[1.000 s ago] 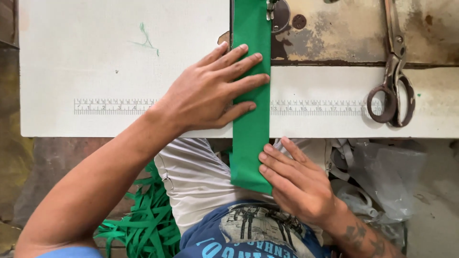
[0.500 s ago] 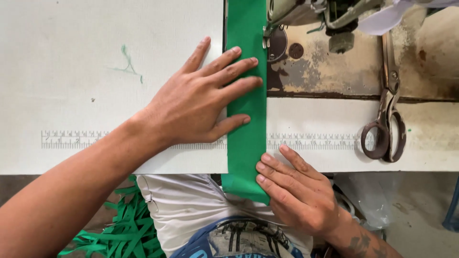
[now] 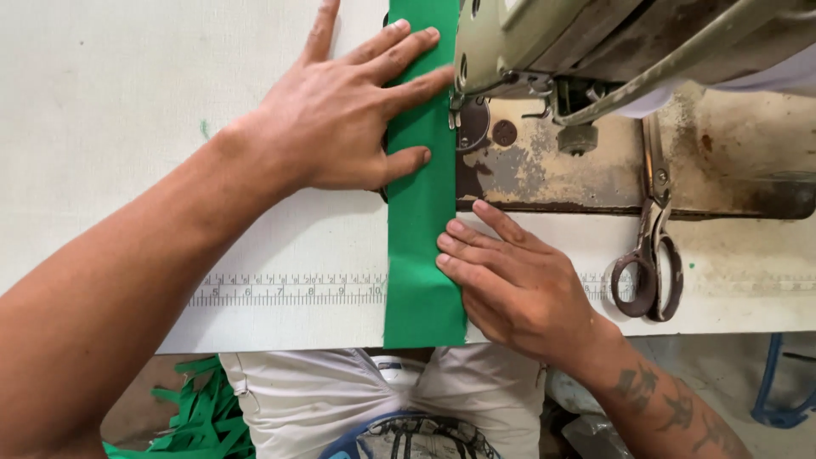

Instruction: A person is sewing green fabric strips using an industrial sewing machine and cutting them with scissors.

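We see a green fabric strip (image 3: 421,246) lying flat on the white sewing table (image 3: 127,102), running up under the sewing machine head (image 3: 595,42). Our left hand (image 3: 340,119) presses flat on its upper part, fingers spread; our right hand (image 3: 510,285) rests open against its right edge. Scissors (image 3: 650,246) lie to the right, well apart. A printed ruler (image 3: 289,291) crosses the table beneath the strip.

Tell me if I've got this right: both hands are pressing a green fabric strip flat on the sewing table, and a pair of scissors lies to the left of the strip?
Not quite. The head view shows the scissors to the right of the green fabric strip, beside the sewing machine. The rest holds: the left hand and right hand both press the strip flat on the table.
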